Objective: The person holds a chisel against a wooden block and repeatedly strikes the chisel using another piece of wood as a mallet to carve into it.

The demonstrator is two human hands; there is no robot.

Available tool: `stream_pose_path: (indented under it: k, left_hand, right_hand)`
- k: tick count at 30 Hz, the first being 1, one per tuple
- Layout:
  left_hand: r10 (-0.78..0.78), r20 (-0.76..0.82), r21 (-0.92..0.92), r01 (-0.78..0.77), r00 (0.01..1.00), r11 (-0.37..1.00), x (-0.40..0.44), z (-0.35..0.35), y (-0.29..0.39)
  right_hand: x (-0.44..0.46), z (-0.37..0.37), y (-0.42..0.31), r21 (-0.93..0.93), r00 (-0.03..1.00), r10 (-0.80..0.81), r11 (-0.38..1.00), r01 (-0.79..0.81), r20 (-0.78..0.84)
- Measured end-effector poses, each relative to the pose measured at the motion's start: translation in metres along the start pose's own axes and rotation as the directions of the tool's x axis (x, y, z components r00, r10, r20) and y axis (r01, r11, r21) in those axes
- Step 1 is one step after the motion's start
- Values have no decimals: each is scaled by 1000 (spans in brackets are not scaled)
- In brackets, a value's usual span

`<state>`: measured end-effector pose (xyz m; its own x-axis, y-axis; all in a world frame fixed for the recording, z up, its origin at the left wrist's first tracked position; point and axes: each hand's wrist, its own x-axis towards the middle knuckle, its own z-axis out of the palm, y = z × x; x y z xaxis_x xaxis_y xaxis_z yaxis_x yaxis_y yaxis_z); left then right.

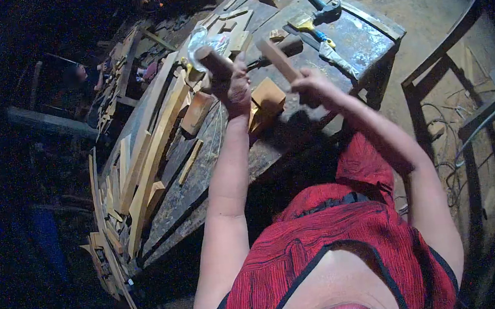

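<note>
My left hand (235, 93) is closed around a dark, round-ended wooden piece (213, 61) raised over the workbench. Closed on the lower end of a flat wooden stick (277, 59), my right hand (311, 87) is slightly blurred; the stick tilts up and to the left. Between and below the hands, a wooden block (268, 96) rests near the bench's front edge. Behind the stick lies a dark, rounded object (289, 47), partly hidden. Crumpled clear plastic (200, 38) sits just beyond my left hand.
Long wood strips (159, 139) cover the bench's left side. A hammer (324, 9) and a yellow-and-blue brush-like tool (314, 29) lie at the right end of the workbench (203, 188). Cables (450, 153) and a frame stand right on the floor. Another person (82, 81) is far left.
</note>
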<state>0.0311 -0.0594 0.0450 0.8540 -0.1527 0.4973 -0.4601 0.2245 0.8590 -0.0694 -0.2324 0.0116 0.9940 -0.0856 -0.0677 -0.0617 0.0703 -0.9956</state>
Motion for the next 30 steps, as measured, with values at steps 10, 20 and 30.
stream_pose_path:
  k: [10,20,30]
  left_hand:
    - [180,29,294,-180,983,939,2,26,4]
    - [152,-9,355,-139,988,925,2,21,1]
    - [171,80,304,-188,982,934,-5,32,21]
  right_hand:
    - [-58,1,-182,-97,795,-606,789,606,32]
    - [-52,-4,-202,-178,814,-539,798,576,216]
    - [-67,-11,-216,-190,911,-344,902,388,228]
